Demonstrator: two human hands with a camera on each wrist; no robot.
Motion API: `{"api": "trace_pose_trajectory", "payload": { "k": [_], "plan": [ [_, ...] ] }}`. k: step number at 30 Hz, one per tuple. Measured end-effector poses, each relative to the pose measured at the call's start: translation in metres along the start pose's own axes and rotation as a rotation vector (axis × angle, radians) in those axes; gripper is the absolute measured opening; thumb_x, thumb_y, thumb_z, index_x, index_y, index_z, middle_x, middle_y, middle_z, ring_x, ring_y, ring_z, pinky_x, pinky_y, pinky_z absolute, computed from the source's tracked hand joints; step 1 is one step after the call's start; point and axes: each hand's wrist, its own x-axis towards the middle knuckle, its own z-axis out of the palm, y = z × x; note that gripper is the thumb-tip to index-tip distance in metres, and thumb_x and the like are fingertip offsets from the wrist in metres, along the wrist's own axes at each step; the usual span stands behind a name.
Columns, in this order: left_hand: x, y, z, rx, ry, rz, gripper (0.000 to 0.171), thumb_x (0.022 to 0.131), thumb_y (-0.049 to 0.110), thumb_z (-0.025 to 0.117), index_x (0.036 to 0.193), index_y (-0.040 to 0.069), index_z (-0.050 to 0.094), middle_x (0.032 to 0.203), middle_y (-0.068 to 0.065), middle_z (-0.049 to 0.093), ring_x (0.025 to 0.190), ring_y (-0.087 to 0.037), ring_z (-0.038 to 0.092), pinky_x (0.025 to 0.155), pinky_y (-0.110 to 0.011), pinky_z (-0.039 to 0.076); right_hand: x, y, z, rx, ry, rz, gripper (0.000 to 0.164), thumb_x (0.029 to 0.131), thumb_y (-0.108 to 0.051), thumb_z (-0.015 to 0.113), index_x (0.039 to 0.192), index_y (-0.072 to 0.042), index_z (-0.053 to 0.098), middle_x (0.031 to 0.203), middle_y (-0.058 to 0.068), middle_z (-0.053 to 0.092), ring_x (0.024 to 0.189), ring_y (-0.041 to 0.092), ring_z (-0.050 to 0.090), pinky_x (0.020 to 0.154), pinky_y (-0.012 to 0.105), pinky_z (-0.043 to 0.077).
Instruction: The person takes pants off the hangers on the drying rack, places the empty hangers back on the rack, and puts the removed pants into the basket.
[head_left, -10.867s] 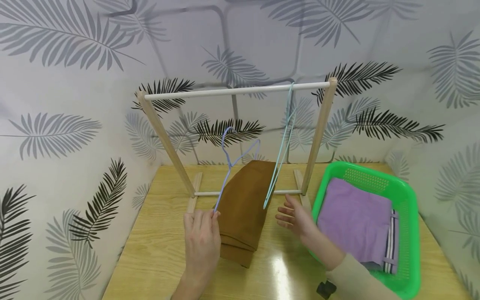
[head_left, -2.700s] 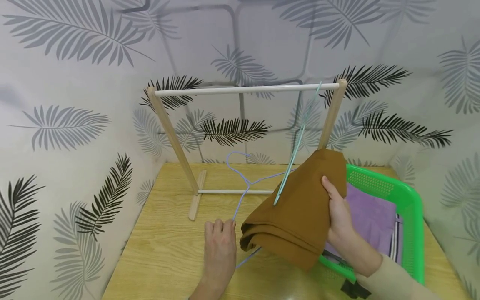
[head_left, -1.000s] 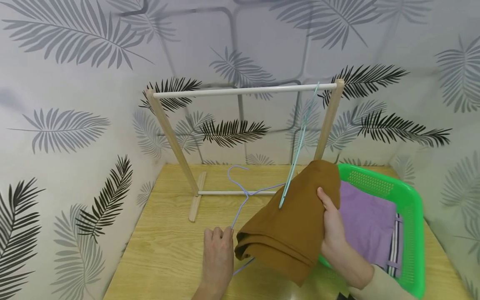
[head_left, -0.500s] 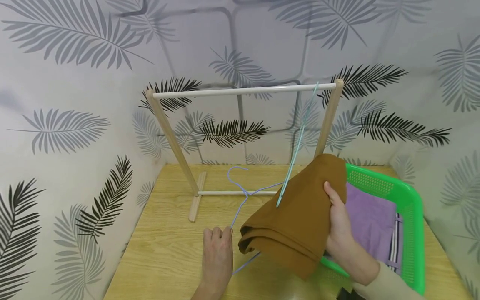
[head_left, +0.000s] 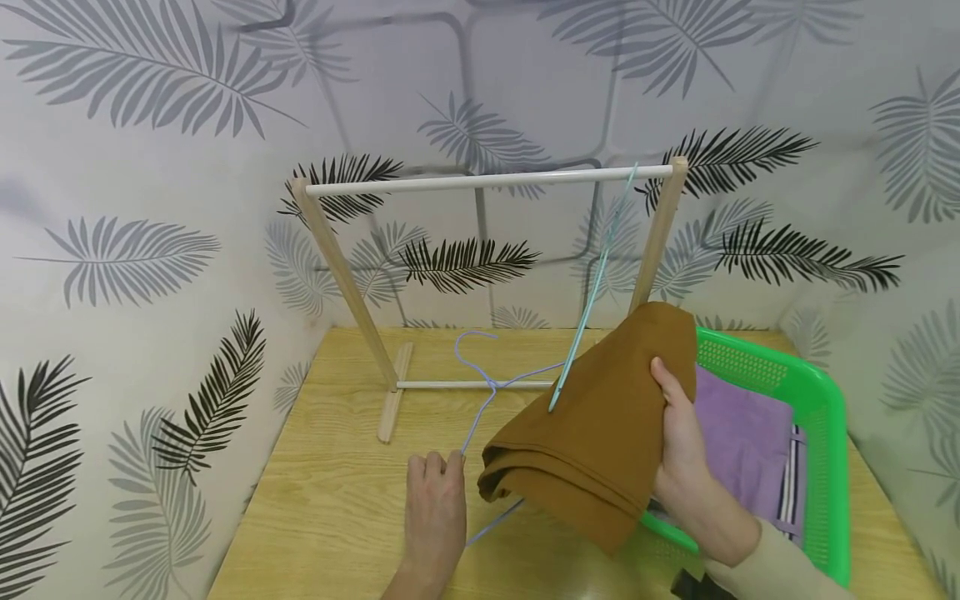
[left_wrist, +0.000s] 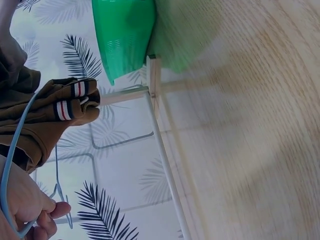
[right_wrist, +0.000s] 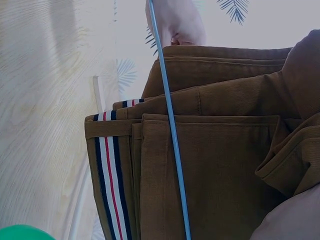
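Since a second ago, the trousers (head_left: 592, 425) are sitting slightly higher and farther right, as the right hand (head_left: 684, 450) is lifting them; it is gripping them with the thumb showing on top, the fingers hiding behind. The left hand (head_left: 435, 510) is hardly moving, holding the blue hanger (head_left: 494, 386) by one side. In the head view the trousers are covering the hanger's right part, with the mint hanger (head_left: 591, 302) crossing in front, so they seem to be meeting the hanger but not yet settling on it
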Motion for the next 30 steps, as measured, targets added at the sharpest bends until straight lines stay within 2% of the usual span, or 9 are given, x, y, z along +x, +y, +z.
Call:
{"api": "trace_pose_trajectory", "payload": {
  "k": [5,14,25,30],
  "plan": [
    [0.0,-0.004,0.002,0.08,-0.026,0.018,0.025,0.077,0.002,0.089,0.094,0.003,0.07,0.073,-0.007,0.063,0.071,-0.014,0.035,0.066,-0.022,0.03,-0.001,-0.001,0.0,0.008,-0.003,0.003,0.025,0.109,-0.042,0.054,0.103,-0.022,0.068,0.092,-0.009,0.078,0.08,0.008,0.075,0.071,0.023,0.06],
    [-0.003,-0.003,0.006,0.011,-0.004,0.028,0.022,0.081,0.002,0.084,0.095,0.003,0.069,0.072,-0.007,0.061,0.071,-0.014,0.034,0.066,-0.021,0.027,0.001,0.002,0.001,0.089,-0.036,-0.013,0.027,0.11,-0.038,0.054,0.099,-0.018,0.069,0.089,-0.005,0.079,0.078,0.011,0.076,0.069,0.024,0.06],
    [-0.005,0.002,0.007,0.092,-0.01,0.071,0.024,0.08,0.005,0.086,0.093,0.006,0.066,0.071,-0.003,0.054,0.071,-0.014,0.032,0.066,-0.021,0.027,0.003,0.011,0.004,0.2,-0.088,0.006,0.033,0.111,-0.036,0.051,0.095,-0.014,0.069,0.087,-0.001,0.078,0.078,0.014,0.076,0.07,0.025,0.06],
    [-0.006,0.005,0.01,0.114,-0.003,0.095,0.029,0.074,0.004,0.09,0.094,0.005,0.069,0.071,-0.002,0.049,0.071,-0.014,0.03,0.066,-0.022,0.026,0.002,0.014,0.007,0.184,-0.098,0.046,0.036,0.111,-0.04,0.05,0.094,-0.016,0.071,0.087,-0.004,0.078,0.079,0.012,0.075,0.071,0.024,0.059]
  ]
}}
